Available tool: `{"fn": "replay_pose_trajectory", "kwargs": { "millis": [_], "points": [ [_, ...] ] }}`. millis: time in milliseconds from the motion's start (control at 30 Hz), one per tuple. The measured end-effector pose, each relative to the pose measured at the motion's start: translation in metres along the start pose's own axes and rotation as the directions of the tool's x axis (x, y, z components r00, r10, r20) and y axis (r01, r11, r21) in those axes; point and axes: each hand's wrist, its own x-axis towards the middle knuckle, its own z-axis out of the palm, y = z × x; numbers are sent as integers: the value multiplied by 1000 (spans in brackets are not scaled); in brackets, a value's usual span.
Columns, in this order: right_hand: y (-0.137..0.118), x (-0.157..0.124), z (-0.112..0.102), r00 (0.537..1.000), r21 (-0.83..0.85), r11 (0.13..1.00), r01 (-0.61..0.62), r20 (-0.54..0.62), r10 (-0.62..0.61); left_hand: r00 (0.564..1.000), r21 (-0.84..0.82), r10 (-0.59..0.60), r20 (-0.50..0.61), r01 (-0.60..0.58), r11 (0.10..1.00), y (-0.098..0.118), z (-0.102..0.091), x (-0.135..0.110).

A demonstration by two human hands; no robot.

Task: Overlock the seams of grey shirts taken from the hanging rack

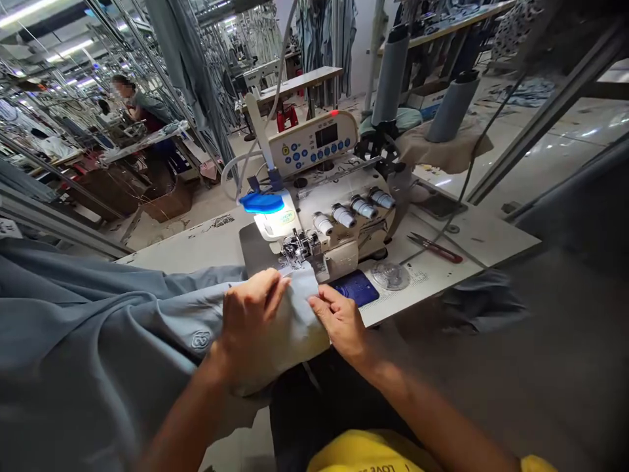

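Hanging garments [339, 39] line the workshop, with a co-worker [142, 108] well off on the left. On the white worktable [496, 246] stands an overlock machine [339, 183], with blue buttons on its control panel [314, 141] and four tension dials [344, 214] in front; two grey thread cones [392, 75] rise behind it. Light blue cloth [301, 295] reaches up to the presser foot [297, 249], and grey-blue folds [108, 367] with an embroidered emblem [200, 339] spread leftward. The right hand [341, 321] pinches the cloth's right edge between thumb and forefinger; the left hand [253, 301] rests over it, fingers curled, and seems to grasp it too, though the knuckles hide part of the grip. Right of the cloth lie a blue pad [358, 288], a clear round dish [392, 276] and red-handled thread snips [437, 249].
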Motion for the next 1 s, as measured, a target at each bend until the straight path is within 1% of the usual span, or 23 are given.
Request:
{"fn": "replay_pose_trajectory", "kwargs": {
  "millis": [33, 100, 133, 200, 333, 400, 500, 700, 833, 900, 933, 967, 1000],
  "points": [
    [-1, 3, 1, 1000, -9, 1000, -4, -9, 4, 998, 65, -22, 62, 18, 998, -3, 2, 5],
    [0, 7, 2, 999, 6, 1000, -29, -36, 29, 980, 184, -71, 184, 37, 982, -10, 8, 14],
    [2, 9, 3, 998, 25, 999, -41, -46, 42, 965, 218, -97, 242, 44, 975, -13, 11, 17],
    [5, 9, 3, 997, 69, 996, -64, -39, 66, 938, 243, -138, 317, 61, 968, -16, 16, 20],
    [7, 0, 1, 996, 128, 988, -88, 8, 87, 911, 248, -175, 373, 83, 965, -11, 17, 12],
    [5, -3, -1, 996, 143, 986, -88, 12, 87, 896, 255, -189, 402, 89, 963, -6, 14, 8],
    [1, -3, -4, 997, 121, 990, -75, 0, 75, 877, 282, -213, 431, 93, 955, -1, 12, 8],
    [-2, 10, -6, 999, 104, 994, -46, 3, 46, 858, 383, -270, 437, 94, 919, 0, 15, 16],
    [1, 19, -6, 999, 102, 994, -32, -12, 33, 865, 408, -296, 405, 119, 905, -3, 16, 24],
    [2, 22, -6, 999, 94, 995, -31, -19, 33, 870, 412, -315, 379, 146, 899, -3, 16, 23],
    [2, 21, -6, 999, 96, 995, -34, -24, 36, 889, 410, -311, 337, 159, 898, -2, 16, 19],
    [2, 18, -6, 999, 106, 994, -41, -24, 44, 923, 391, -269, 276, 148, 908, 1, 16, 12],
    [2, 14, -6, 998, 124, 991, -54, -22, 57, 965, 355, -186, 187, 110, 928, 6, 18, 2]
  ]
}}
